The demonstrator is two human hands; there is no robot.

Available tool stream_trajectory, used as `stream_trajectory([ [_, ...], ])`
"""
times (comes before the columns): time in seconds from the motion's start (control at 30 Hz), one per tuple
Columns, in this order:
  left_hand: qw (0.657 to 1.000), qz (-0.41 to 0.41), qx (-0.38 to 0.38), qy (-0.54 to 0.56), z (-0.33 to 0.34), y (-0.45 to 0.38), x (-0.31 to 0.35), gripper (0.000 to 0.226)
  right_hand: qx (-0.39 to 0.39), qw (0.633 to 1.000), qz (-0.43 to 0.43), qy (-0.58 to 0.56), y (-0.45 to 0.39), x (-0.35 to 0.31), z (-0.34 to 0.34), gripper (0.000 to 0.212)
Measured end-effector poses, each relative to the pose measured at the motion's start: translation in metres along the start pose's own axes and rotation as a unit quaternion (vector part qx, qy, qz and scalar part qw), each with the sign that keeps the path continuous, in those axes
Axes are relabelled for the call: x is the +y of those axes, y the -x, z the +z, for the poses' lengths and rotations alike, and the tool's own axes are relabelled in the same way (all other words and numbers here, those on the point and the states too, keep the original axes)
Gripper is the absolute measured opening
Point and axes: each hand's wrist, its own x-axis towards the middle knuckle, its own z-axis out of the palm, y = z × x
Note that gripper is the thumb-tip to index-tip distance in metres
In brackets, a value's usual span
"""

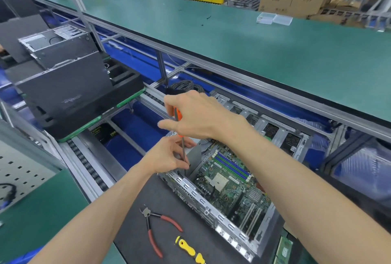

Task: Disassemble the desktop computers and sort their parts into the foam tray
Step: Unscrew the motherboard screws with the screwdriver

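Observation:
An open desktop case (211, 206) lies on a dark mat, its green motherboard (230, 183) with blue memory slots exposed. My right hand (196, 113) grips the orange handle of a screwdriver (183, 149) held upright over the case's near-left corner. Lower down, my left hand (169, 156) pinches the metal shaft just above the tip. The black foam tray (127, 79) sits on a green-edged pallet at the left, with black computer cases (63, 86) leaning on it.
Red-handled cutters (154, 230) and a yellow screwdriver (188, 249) lie on the mat near me. A coil of black cable (184, 86) sits behind the case. Two clear plastic boxes (274, 18) rest on the green upper shelf. A loose memory stick (283, 249) lies at the lower right.

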Motion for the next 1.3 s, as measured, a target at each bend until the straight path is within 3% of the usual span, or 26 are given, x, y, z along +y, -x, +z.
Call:
stream_trajectory([
  [0.03,1.000,-0.006,0.000,0.011,0.000,0.001,0.001,0.028,0.023,0.997,0.009,0.075,-0.001,-0.001,0.002,0.030],
  [0.1,1.000,-0.011,-0.005,0.021,0.000,0.002,0.002,0.040,0.037,0.995,-0.005,0.088,-0.004,-0.001,0.007,0.022],
  [0.13,1.000,-0.008,-0.008,0.018,0.000,0.002,0.001,0.041,0.019,0.999,-0.018,0.045,-0.005,0.000,0.006,0.013],
  [0.23,1.000,0.008,-0.004,-0.007,-0.001,-0.001,-0.002,0.019,-0.048,0.990,-0.024,-0.130,-0.001,0.008,0.003,0.035],
  [0.37,1.000,0.002,-0.015,-0.014,-0.001,0.000,-0.002,0.023,-0.003,0.966,-0.001,-0.260,0.007,0.012,0.014,0.044],
  [0.47,0.999,-0.023,-0.017,-0.024,-0.002,0.001,-0.001,0.021,0.055,0.964,0.041,-0.256,0.017,0.018,0.039,0.034],
  [0.57,1.000,-0.008,-0.023,-0.001,-0.001,0.002,0.002,0.039,0.081,0.959,0.046,-0.268,0.033,0.026,0.074,0.011],
  [0.7,1.000,0.007,-0.005,-0.009,0.002,0.000,0.004,0.056,0.101,0.955,0.083,-0.266,0.047,0.038,0.114,0.018],
  [0.87,0.997,0.062,0.003,-0.041,-0.003,-0.002,0.002,0.020,0.038,0.961,0.119,-0.246,0.056,0.055,0.141,0.025],
  [1.0,0.998,0.043,0.033,-0.024,-0.002,-0.003,0.001,0.014,0.012,0.952,0.158,-0.262,0.059,0.069,0.147,0.037],
  [1.3,0.995,0.058,0.052,-0.063,0.004,-0.003,0.003,0.016,0.079,0.936,0.170,-0.299,0.065,0.076,0.140,0.034],
])
